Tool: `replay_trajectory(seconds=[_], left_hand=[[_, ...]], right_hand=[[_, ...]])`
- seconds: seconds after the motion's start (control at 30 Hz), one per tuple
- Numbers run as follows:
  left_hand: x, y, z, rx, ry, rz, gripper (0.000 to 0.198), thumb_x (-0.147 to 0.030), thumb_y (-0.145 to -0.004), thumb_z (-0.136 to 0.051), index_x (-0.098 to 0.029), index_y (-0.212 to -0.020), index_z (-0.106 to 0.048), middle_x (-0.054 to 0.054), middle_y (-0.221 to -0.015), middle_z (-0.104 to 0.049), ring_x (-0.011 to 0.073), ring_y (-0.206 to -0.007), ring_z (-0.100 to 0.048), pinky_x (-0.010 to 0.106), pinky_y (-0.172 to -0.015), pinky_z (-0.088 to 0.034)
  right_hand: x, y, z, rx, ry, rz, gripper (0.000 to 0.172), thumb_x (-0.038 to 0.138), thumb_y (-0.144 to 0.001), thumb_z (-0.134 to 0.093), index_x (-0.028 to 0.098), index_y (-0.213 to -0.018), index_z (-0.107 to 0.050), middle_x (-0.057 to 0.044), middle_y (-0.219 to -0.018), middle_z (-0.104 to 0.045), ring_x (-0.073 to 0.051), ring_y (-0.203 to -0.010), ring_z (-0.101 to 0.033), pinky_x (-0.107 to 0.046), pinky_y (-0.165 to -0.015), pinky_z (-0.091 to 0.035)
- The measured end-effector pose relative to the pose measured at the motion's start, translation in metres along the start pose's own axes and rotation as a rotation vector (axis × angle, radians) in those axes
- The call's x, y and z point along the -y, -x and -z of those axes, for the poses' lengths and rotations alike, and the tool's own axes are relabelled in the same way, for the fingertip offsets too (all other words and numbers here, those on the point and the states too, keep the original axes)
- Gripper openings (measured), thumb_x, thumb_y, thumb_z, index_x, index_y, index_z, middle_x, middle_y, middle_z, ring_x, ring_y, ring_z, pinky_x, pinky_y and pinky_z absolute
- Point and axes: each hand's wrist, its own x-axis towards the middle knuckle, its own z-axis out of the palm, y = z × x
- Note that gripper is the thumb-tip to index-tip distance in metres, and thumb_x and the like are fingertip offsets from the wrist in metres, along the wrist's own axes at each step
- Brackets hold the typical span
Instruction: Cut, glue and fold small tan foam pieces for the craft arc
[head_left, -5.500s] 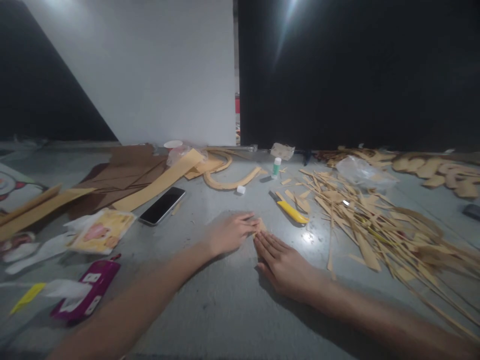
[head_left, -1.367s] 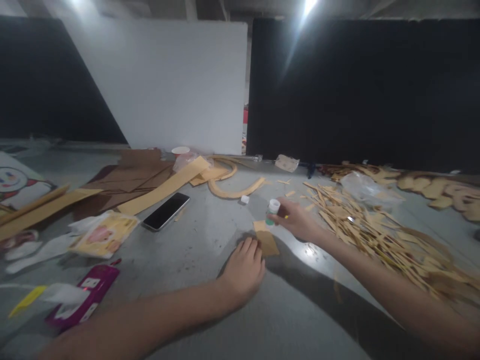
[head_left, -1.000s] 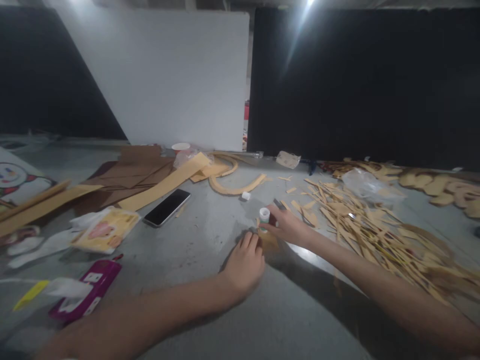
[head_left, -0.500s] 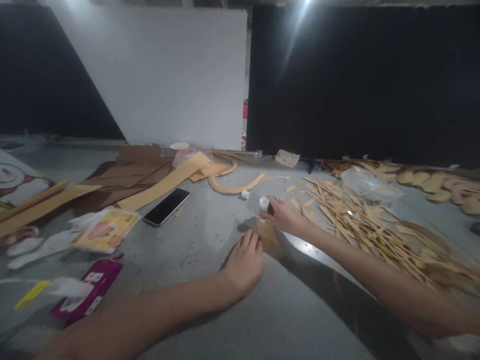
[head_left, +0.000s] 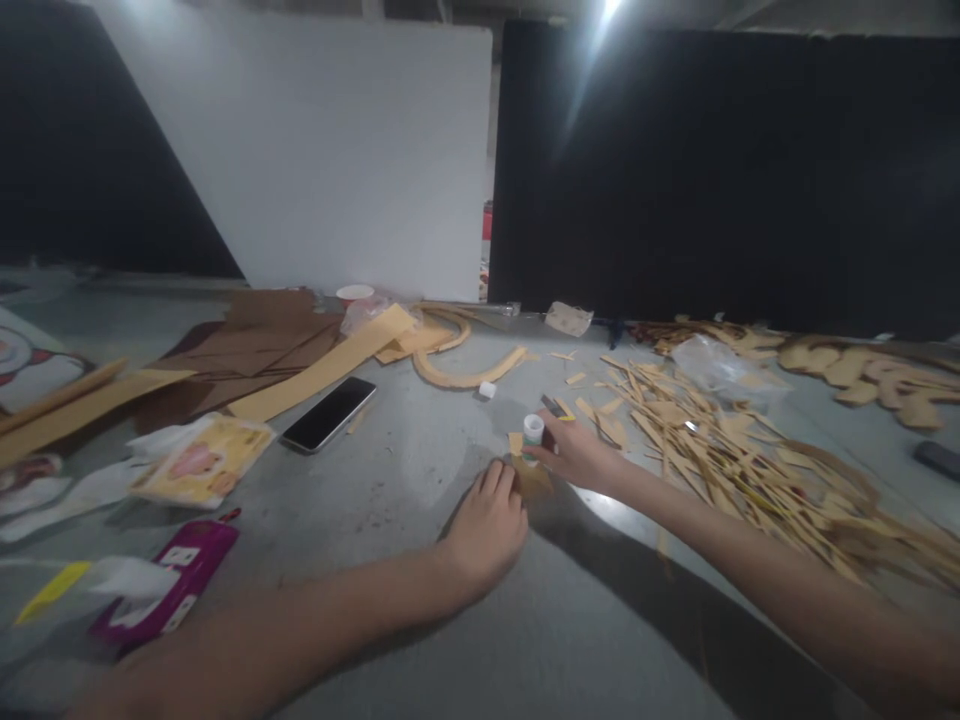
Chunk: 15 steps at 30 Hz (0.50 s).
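A small white bottle [head_left: 533,430] with a greenish label and no cap on stands nearly upright, open end upward. Its right side is gripped between the thumb and fingers of my right hand [head_left: 576,450]. Below the bottle lies a small tan strip of board [head_left: 534,478], partly in shadow. My left hand [head_left: 491,520] rests palm down, its curled fingers pressed together on the strip's left edge; the fingertips are partly hidden. A loose white cap [head_left: 487,390] lies beyond the hands. Just behind my right hand, a dark and yellow tool [head_left: 556,408] shows, perhaps a cutter.
Tan offcuts [head_left: 720,470] are heaped at the right, with a clear plastic bag [head_left: 724,365]. A curved tan strip [head_left: 457,378] lies beyond the cap. Left are a phone [head_left: 330,415], tissues [head_left: 206,462], a purple packet [head_left: 169,580] and brown sheets [head_left: 262,345]. Upright panels [head_left: 337,150] stand behind.
My right hand has lowered the bottle slightly toward me, over the board strip. The dark and yellow tool now shows behind that hand. My left hand stays in place.
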Motion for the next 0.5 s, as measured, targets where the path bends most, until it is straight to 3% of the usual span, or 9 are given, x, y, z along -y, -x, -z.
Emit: replay_trajectory(seconds=[0.13,0.5], left_hand=[[0.000,0.000,-0.002,0.017,-0.025,-0.013,0.025,-0.014,-0.102,-0.054,-0.008,-0.091,-0.076,0.017,-0.106,-0.067,0.0333,-0.111,-0.060,0.046,-0.091,-0.055],[-0.001,0.000,0.003,0.075,-0.029,0.012,0.028,-0.014,-0.101,-0.051,-0.006,-0.114,-0.074,0.020,-0.120,-0.067,0.0342,-0.121,-0.057,0.044,-0.094,-0.055]], right_hand=[[0.008,-0.006,-0.004,-0.002,0.006,0.019,0.016,0.031,-0.103,-0.065,0.022,-0.110,-0.054,-0.005,-0.081,-0.075,-0.024,-0.074,-0.073,-0.027,-0.065,-0.040],[-0.001,-0.044,-0.011,-0.025,0.184,-0.045,0.019,0.032,-0.105,-0.065,0.019,-0.115,-0.054,-0.007,-0.085,-0.078,-0.024,-0.078,-0.073,-0.027,-0.063,-0.033]])
